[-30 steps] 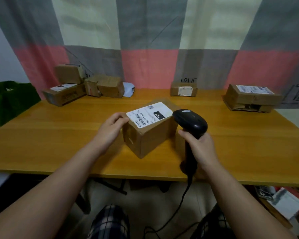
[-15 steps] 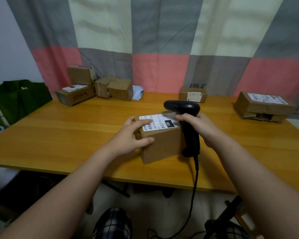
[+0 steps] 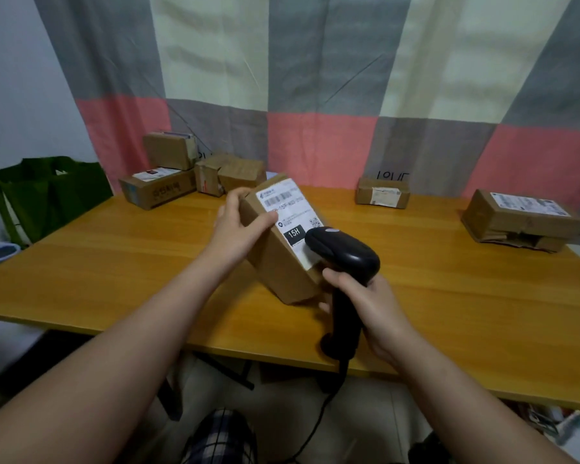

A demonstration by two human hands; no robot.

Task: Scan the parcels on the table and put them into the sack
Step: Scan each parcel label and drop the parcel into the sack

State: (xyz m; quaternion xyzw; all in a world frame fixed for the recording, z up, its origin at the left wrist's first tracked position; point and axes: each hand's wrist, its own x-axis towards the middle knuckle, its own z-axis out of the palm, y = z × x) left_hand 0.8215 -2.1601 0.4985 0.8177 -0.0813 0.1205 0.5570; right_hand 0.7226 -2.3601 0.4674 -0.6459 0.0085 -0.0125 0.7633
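Left grip holds boxy cardboard parcel; right grip clasps smooth black scanner.

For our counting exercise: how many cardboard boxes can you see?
7: held box in the left hand; four back-left boxes; back-centre box; far-right box. Others may be hidden.

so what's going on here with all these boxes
A person is scanning parcels at a wooden table. The left hand holds a cardboard parcel tilted, with its label facing up. The right hand grips a black barcode scanner close over that label. More parcels sit along the table's far edge. A green sack stands off the left end, where scanned ones are meant to go.
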